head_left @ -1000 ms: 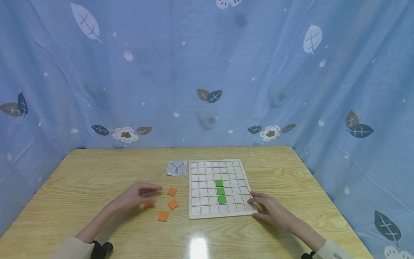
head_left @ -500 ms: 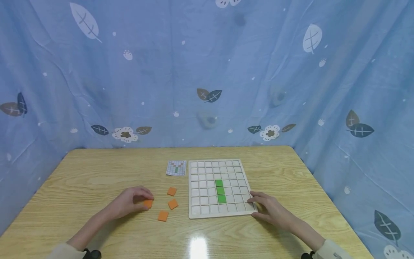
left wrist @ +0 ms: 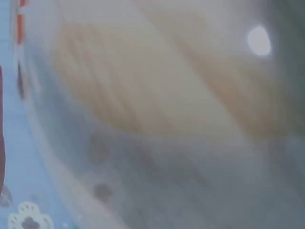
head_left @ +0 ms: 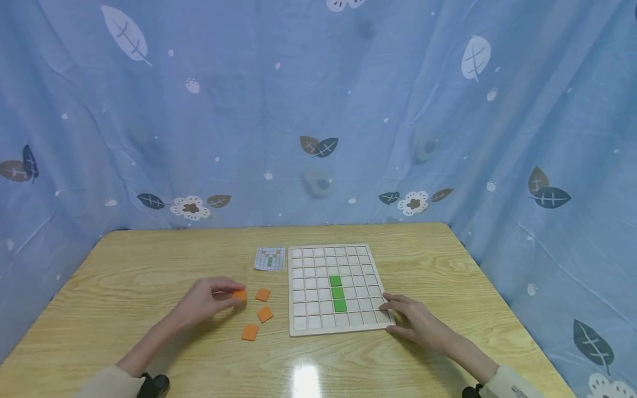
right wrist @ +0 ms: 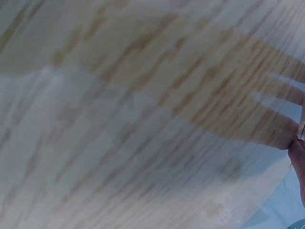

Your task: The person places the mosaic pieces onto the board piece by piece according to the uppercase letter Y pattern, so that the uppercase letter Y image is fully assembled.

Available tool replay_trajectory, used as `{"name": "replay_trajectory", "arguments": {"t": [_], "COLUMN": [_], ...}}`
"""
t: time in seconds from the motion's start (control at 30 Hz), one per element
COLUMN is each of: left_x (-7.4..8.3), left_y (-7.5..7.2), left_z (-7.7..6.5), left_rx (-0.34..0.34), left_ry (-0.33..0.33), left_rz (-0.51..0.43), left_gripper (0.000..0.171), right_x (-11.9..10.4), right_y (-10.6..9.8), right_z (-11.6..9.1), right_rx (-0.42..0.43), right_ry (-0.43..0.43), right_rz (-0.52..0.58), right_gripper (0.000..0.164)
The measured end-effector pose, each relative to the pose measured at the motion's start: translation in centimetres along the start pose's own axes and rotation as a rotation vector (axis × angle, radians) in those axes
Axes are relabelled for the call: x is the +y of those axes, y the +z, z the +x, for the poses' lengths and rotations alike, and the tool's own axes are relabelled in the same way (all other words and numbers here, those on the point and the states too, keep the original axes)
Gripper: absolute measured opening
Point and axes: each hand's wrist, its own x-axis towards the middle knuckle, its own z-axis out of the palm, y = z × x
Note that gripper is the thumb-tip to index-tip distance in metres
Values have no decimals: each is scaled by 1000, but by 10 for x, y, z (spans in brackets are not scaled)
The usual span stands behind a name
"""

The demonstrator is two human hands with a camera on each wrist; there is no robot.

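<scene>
In the head view my left hand (head_left: 205,302) pinches an orange square tile (head_left: 240,295) between thumb and fingertips, low over the table. Three more orange tiles (head_left: 265,314) lie loose to the right of it. A pale grid board (head_left: 311,309) lies flat at the middle, with a column of three green tiles (head_left: 338,293) in its cells. On the board's right edge rest the fingertips of my right hand (head_left: 420,325), the thumb (right wrist: 298,160) at the near corner. The left wrist view is mostly blurred table, with bits of orange at its upper left.
A small printed card (head_left: 270,258) with a coloured grid pattern lies at the board's far left corner. The wooden table (head_left: 164,260) ends at a blue patterned curtain (head_left: 259,138) behind and at both sides. Light glares off the table's near part.
My left hand came down on the leftmost orange tile, pinched it, and has moved it forward and right beside the farthest loose tile. The right hand has stayed at the board's edge.
</scene>
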Motion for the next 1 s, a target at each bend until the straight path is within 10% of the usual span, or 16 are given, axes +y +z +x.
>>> {"name": "replay_trajectory", "arguments": {"t": [0.67,1.0], "left_x": [81,92], "left_y": [91,149], "left_z": [98,133], "left_rx": [199,205], "left_ry": [54,58], "left_rz": [-218,-125], "left_gripper": [20,20], "right_x": [-4,-4], "right_y": [-4,-4], "right_z": [1,2], "right_rx": [-27,-55], "right_ry": [15,55], "right_rz": [11,27], "right_gripper": [35,34]}}
